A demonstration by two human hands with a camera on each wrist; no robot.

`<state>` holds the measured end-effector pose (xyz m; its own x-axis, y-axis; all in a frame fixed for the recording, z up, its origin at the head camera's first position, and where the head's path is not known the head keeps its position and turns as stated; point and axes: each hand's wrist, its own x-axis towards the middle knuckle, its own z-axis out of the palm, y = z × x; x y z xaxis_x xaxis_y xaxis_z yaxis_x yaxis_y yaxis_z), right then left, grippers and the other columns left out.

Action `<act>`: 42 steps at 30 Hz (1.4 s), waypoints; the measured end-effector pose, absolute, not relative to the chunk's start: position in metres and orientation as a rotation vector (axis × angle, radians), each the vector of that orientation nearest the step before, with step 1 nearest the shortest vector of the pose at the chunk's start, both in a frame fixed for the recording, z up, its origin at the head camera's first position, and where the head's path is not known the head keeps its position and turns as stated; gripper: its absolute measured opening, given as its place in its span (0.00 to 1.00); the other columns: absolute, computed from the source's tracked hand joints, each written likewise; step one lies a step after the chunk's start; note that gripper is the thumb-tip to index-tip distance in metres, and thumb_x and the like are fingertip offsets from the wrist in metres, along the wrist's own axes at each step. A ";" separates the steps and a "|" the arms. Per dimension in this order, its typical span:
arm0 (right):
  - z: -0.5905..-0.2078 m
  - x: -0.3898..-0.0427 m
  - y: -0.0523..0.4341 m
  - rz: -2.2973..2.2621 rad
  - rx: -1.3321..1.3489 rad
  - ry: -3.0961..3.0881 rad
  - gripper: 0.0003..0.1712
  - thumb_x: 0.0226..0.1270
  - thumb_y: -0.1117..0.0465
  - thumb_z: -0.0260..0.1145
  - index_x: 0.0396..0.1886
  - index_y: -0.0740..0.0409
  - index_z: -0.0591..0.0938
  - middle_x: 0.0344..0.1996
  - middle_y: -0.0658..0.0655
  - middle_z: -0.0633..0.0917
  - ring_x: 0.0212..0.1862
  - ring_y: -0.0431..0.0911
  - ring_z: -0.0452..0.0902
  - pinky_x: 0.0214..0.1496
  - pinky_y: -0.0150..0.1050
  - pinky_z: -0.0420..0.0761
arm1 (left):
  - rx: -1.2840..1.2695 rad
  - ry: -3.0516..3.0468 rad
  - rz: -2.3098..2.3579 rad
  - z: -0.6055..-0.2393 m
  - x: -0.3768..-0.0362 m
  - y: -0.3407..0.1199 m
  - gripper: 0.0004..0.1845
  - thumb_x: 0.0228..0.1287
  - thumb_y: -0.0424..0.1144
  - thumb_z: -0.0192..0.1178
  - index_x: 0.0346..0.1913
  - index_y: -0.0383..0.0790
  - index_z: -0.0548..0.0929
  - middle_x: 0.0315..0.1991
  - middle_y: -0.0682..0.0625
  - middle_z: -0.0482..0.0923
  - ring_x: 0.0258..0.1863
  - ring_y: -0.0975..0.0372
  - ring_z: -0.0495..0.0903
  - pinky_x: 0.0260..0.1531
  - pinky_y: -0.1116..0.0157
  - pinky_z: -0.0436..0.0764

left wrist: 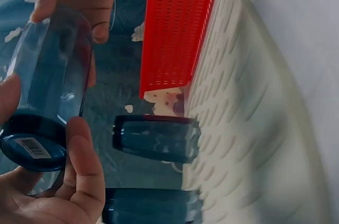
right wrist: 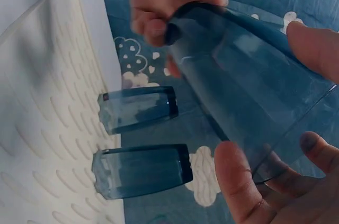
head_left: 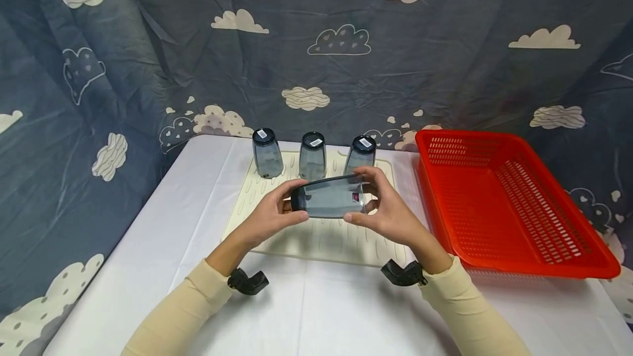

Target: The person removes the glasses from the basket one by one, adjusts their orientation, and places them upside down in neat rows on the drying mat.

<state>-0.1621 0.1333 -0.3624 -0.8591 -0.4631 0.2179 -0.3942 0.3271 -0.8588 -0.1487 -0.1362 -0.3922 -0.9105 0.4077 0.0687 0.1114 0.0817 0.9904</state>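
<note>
With both hands, left [head_left: 269, 214] and right [head_left: 390, 210], I hold a smoky tumbler [head_left: 330, 196] sideways above the drying mat [head_left: 321, 235], three tumblers [head_left: 312, 155] already upturned along its far edge, the red basket [head_left: 504, 202] beside it emptied.

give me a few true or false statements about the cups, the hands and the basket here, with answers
1. Both hands hold one tumbler sideways above the drying mat. True: the left hand grips its dark base end, the right hand its open end.
2. Four tumblers stand on the mat. False: three tumblers stand there, in a row at its far edge.
3. The standing tumblers are upside down. True: their bases, with stickers, face up.
4. The red basket holds a tumbler. False: nothing shows inside it.
5. The basket sits left of the mat. False: it sits to the right.
</note>
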 end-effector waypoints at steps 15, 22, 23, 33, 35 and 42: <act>-0.363 -0.166 0.128 -1.656 -0.768 2.532 0.47 0.53 0.68 0.76 0.69 0.59 0.59 0.62 0.64 0.72 0.49 0.55 0.80 0.43 0.31 0.82 | 0.625 2.582 1.459 -0.329 -0.160 -0.146 0.34 0.64 0.39 0.67 0.71 0.49 0.68 0.56 0.43 0.74 0.29 0.57 0.73 0.30 0.64 0.74; -0.364 -0.169 0.124 -1.666 -0.719 2.500 0.47 0.54 0.67 0.77 0.68 0.60 0.58 0.62 0.64 0.71 0.51 0.58 0.81 0.46 0.28 0.82 | 0.617 2.642 1.294 -0.307 -0.167 -0.147 0.39 0.63 0.45 0.67 0.75 0.50 0.61 0.59 0.44 0.72 0.31 0.58 0.76 0.30 0.63 0.78; -0.364 -0.170 0.123 -1.654 -0.715 2.510 0.47 0.54 0.66 0.77 0.68 0.60 0.58 0.62 0.64 0.71 0.51 0.58 0.81 0.47 0.28 0.81 | 0.640 2.654 1.259 -0.304 -0.168 -0.148 0.39 0.64 0.46 0.67 0.75 0.50 0.61 0.59 0.44 0.73 0.30 0.58 0.76 0.31 0.63 0.78; -0.366 -0.174 0.116 -1.564 -0.713 2.550 0.46 0.54 0.61 0.77 0.67 0.58 0.61 0.61 0.62 0.75 0.51 0.56 0.80 0.53 0.40 0.79 | 0.895 2.760 0.833 -0.272 -0.175 -0.153 0.32 0.63 0.48 0.67 0.67 0.43 0.71 0.27 0.50 0.77 0.19 0.62 0.72 0.23 0.65 0.73; -0.366 -0.174 0.113 -1.569 -0.714 2.534 0.45 0.54 0.62 0.77 0.67 0.58 0.61 0.62 0.62 0.74 0.52 0.56 0.80 0.52 0.39 0.78 | 0.903 2.779 0.763 -0.266 -0.176 -0.152 0.31 0.62 0.49 0.67 0.66 0.44 0.72 0.26 0.50 0.77 0.20 0.62 0.72 0.24 0.65 0.73; -0.369 -0.178 0.103 -1.611 -0.739 2.476 0.45 0.55 0.64 0.76 0.68 0.60 0.59 0.64 0.62 0.73 0.56 0.57 0.79 0.50 0.36 0.76 | 0.925 2.833 0.657 -0.253 -0.177 -0.154 0.32 0.60 0.50 0.68 0.65 0.42 0.74 0.38 0.50 0.81 0.27 0.61 0.74 0.29 0.65 0.73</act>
<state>-0.1781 0.1026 -0.3686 -0.8777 -0.4449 0.1779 -0.3429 0.3239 -0.8818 -0.1772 -0.1541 -0.2532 -0.8123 0.5813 0.0467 0.5426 0.7239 0.4261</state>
